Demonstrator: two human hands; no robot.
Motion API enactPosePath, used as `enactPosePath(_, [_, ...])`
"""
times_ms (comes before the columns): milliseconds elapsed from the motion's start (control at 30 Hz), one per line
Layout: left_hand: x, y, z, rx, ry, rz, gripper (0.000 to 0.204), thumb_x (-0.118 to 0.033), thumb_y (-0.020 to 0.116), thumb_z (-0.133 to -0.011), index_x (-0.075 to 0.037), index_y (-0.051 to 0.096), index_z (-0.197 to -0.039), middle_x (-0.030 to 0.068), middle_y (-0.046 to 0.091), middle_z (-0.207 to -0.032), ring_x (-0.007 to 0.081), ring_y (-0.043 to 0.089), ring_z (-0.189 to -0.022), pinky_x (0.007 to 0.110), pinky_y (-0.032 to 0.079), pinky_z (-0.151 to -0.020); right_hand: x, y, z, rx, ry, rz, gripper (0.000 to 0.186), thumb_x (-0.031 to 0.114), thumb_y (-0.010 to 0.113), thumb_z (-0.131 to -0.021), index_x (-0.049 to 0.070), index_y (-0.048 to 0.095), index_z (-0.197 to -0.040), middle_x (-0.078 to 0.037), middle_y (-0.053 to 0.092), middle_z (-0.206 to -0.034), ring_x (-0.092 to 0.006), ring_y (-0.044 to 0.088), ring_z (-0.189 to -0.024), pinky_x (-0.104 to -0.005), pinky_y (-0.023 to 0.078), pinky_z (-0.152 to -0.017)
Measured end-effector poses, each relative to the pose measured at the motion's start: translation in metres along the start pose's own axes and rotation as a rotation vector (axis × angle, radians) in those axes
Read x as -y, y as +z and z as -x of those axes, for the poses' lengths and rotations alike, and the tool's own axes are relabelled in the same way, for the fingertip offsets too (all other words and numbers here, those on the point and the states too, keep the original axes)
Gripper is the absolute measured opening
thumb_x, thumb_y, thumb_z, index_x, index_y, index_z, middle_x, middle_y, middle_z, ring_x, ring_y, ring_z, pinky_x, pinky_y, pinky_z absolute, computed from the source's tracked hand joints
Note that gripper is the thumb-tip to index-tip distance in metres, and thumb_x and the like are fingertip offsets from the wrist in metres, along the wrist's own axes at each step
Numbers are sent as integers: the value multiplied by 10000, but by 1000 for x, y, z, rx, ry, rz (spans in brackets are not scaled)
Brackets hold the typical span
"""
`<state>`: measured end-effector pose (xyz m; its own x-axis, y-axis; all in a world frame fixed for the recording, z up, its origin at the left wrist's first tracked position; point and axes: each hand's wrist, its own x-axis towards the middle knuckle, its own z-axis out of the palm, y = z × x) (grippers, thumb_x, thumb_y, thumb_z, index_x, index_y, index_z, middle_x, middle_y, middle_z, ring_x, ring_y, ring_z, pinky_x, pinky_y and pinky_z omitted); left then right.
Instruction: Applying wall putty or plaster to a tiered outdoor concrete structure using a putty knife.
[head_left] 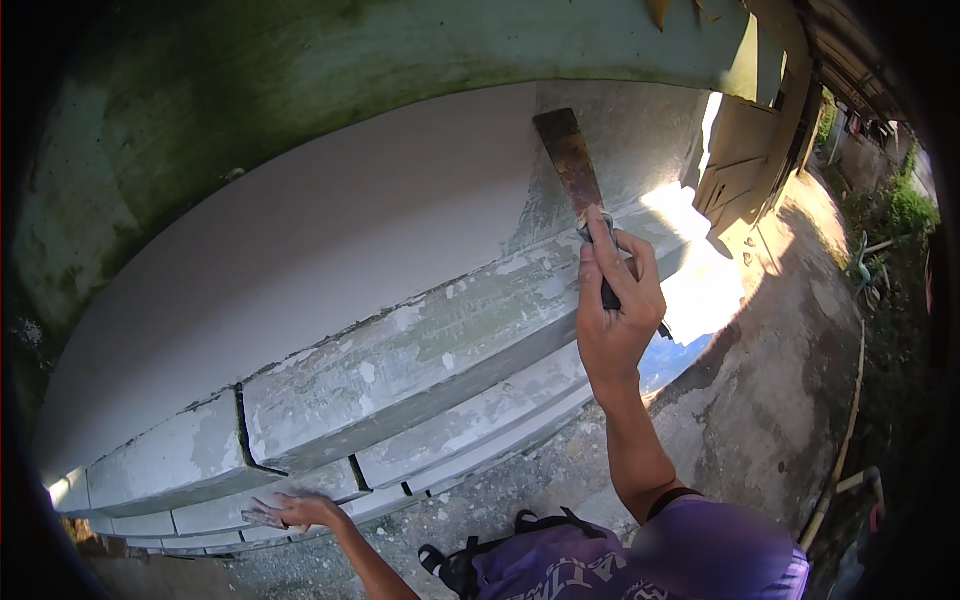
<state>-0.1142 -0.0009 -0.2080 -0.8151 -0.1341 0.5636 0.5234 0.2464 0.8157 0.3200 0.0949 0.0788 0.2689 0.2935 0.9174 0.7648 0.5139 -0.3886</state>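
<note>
Outdoors, under shade, beside a wall bent into a curve by the wide lens; at the top, a band of green painted wall [300, 80], darkly stained in places; below it, a smooth white wall face [340, 230], changing toward the right into a rough grey cement patch [640, 130]; under both, a stepped concrete ledge [410, 350], spotted with pale smears and cut by narrow dark gaps [243, 430]; at the right, worn concrete ground [770, 400], partly in strong sun, with a thin pipe [846, 455] and green plants [910, 200] along its far side; at the lower edge, a purple shirt [560, 565].

In the right hand [622, 300], a putty knife [575, 170]; fingers curled firmly around its black handle [609, 297], one finger laid forward near the root of the rusty blade [565, 145]; blade directed upward and a little left, beyond the fingertips, in front of the border between white and grey; cannot tell about contact with the wall; left hand [295, 510] well apart, low at the left, open with fingers spread, holding nothing, just beside the lower steps of the ledge; cannot tell about touching there.
</note>
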Motion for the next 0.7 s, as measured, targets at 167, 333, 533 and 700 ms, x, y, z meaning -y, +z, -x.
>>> enactPosePath(167, [-22, -9, 4, 77, -172, -61, 515, -328, 413, -1045, -60, 387, -1483, 210, 325, -1550, 361, 379, -1364, 523, 201, -1103, -2, 5, 5, -45, -28, 30, 415, -19, 678, -856, 119, 684, -1247, -89, 608, -944, -136, 524, -692, -257, 424, -574])
enactPosePath(333, [-15, -7, 5, 55, -75, 11, 488, -265, 418, -1048, -55, 379, -1487, 237, 335, -1535, 375, 408, -1329, 460, 255, -1096, 0, 9, 0, -52, -12, 78, 419, -10, 709, -832, 135, 701, -1225, -110, 608, -925, -176, 574, -711, -282, 446, -576])
enactPosePath(533, [-2, -5, 2, 42, -45, 8, 481, -247, 412, -1047, -57, 379, -1488, 237, 314, -1548, 380, 408, -1328, 462, 264, -1093, 5, 18, -17, -103, -82, 33, 384, 1, 695, -863, 131, 701, -1224, -109, 621, -947, -166, 578, -709, -282, 478, -608])
enactPosePath(700, [-11, -6, 4, 74, -103, 70, 488, -234, 425, -1042, -40, 376, -1486, 224, 333, -1543, 372, 413, -1333, 442, 278, -1096, 7, 24, -20, -144, -54, 62, 373, 16, 700, -866, 117, 698, -1225, -106, 627, -929, -150, 581, -709, -278, 473, -598])
